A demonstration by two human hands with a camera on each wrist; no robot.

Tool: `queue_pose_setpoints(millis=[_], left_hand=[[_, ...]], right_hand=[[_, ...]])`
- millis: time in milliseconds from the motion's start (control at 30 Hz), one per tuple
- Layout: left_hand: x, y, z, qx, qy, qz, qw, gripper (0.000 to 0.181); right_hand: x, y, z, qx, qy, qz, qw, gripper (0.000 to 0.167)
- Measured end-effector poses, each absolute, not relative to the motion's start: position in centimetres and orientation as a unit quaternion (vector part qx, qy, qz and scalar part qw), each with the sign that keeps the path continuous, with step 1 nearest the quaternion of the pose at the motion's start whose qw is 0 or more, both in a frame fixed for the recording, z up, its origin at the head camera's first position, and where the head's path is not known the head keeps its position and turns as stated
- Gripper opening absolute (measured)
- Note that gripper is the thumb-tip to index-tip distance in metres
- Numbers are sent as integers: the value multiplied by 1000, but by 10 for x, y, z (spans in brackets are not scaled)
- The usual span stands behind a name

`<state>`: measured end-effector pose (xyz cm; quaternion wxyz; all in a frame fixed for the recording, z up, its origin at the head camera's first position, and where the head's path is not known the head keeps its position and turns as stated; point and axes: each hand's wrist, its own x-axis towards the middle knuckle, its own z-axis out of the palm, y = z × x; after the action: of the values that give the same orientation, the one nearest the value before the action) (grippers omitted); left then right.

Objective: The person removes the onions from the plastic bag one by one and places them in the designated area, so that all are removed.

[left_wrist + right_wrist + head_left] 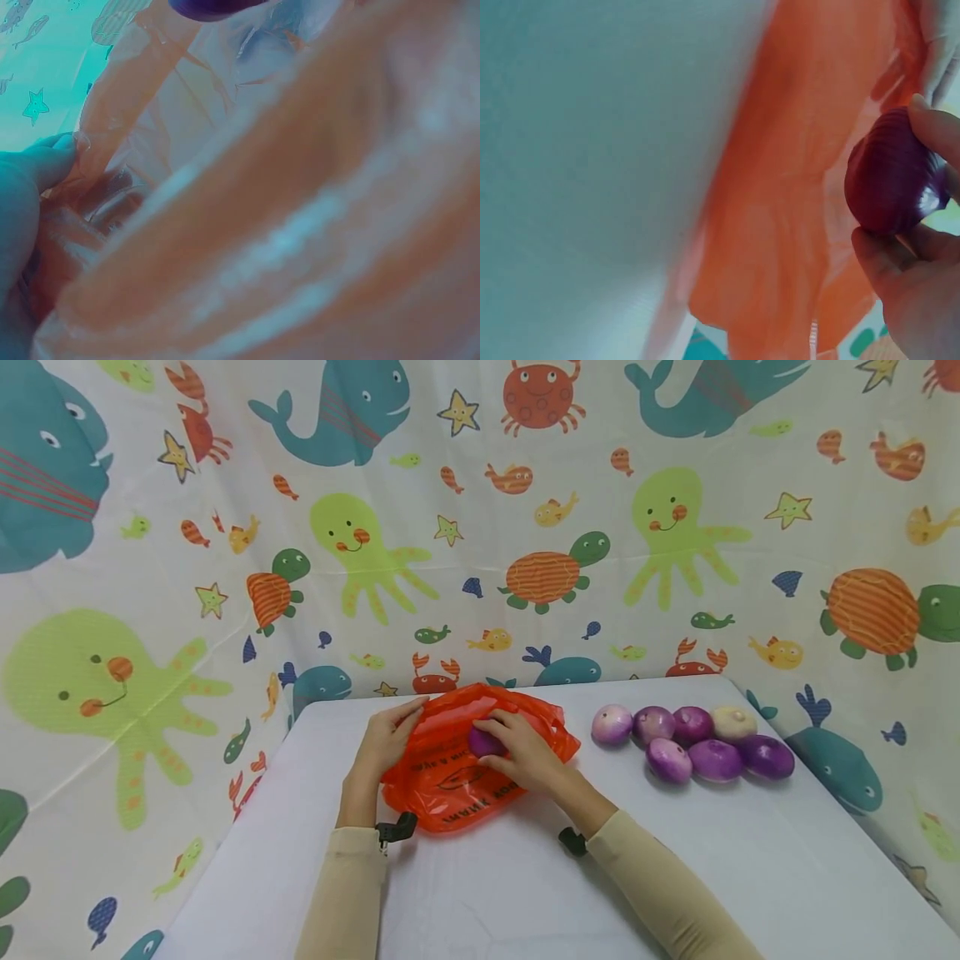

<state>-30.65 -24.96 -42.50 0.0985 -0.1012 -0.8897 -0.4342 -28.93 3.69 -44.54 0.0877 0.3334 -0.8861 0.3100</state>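
An orange-red plastic bag [438, 806] with dark printing lies on the white table, its mouth facing up and partly spread. My left hand [386, 742] holds the bag's left edge, with fingertips [61, 146] on the film in the left wrist view. Over the bag's opening, a purple onion [486, 743] is pinched between the thumb and fingers of my right hand [531, 758]. The right wrist view shows this onion [891, 176] with its shiny, ridged skin. What lies inside the bag cannot be made out clearly.
Several onions, mostly purple with a pale one [733, 723], sit grouped on the table [510, 902] to the right of the bag. A curtain [480, 485] printed with sea animals hangs behind and beside the table.
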Motion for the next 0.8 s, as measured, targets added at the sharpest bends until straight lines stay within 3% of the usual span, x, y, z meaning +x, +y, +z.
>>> queue_pose_setpoints(millis=[800], left_hand=[[-304, -249, -423, -100, -893, -427, 98, 41]], right_hand=[[-283, 74, -424, 318, -887, 305, 137, 63]])
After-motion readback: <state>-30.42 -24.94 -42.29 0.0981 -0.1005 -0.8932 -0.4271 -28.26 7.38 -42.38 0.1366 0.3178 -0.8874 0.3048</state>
